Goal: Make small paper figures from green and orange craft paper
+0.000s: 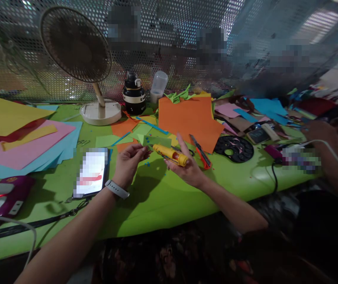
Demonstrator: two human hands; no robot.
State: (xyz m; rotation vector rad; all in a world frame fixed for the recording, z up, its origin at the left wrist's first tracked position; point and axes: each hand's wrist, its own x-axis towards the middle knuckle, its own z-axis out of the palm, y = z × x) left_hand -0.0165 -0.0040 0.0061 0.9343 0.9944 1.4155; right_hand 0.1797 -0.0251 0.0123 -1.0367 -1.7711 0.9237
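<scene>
My right hand (186, 169) is wrapped round a yellow barrel-shaped tool (171, 154), with its index finger stretched out. The tool lies nearly level, and its thin end points left at my left hand (130, 161). There the thumb and fingertips are pinched together close to that end; what they hold is too small to make out. Behind the tool is a pale green piece of paper (159, 141). Tiny blue paper scraps (147, 163) lie scattered below the left fingertips. A red utility knife (202, 154) rests just right of my right hand.
A phone (91, 173) lies left of my left wrist. Coloured sheets (27, 146), a fan (100, 112), a black bottle (134, 96) and orange paper (186, 118) stand or lie behind. Rightward are a black round tray (247, 149) and another person's arm (328, 146).
</scene>
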